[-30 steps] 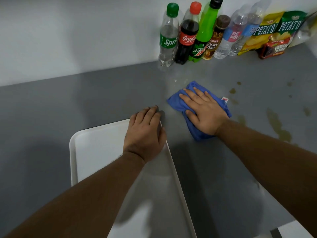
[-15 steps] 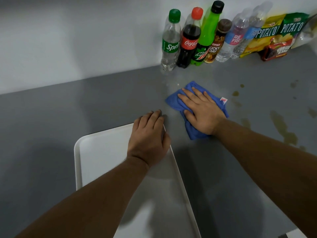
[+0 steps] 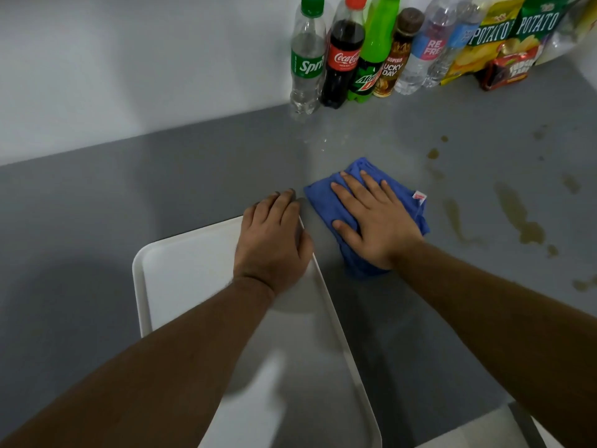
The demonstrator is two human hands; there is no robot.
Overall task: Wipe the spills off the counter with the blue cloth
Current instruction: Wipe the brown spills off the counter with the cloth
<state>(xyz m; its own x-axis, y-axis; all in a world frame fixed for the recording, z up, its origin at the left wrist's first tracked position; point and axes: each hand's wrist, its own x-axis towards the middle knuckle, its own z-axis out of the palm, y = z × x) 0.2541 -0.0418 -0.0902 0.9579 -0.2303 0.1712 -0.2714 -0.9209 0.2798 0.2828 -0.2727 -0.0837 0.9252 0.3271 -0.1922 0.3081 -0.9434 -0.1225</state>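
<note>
A folded blue cloth (image 3: 323, 197) with a small white tag lies flat on the grey counter (image 3: 161, 176). My right hand (image 3: 374, 218) presses on top of it, palm down, fingers spread. Brownish spills (image 3: 517, 218) streak the counter to the right of the cloth, with smaller drops (image 3: 433, 153) farther back and clear droplets near the bottles. My left hand (image 3: 274, 240) rests palm down on the far right corner of a white tray (image 3: 181, 260), fingertips reaching onto the counter, holding nothing.
Along the white wall stand a Sprite bottle (image 3: 307, 56), a Coca-Cola bottle (image 3: 342, 59), a green Mountain Dew bottle (image 3: 371, 53), a brown coffee bottle (image 3: 395, 56) and two water bottles (image 3: 429, 50). Potato chip bags (image 3: 504, 30) and a red packet (image 3: 510, 71) lie at the back right.
My right hand and the blue cloth have slid a little toward me and to the left across the counter. My left hand stays on the tray corner.
</note>
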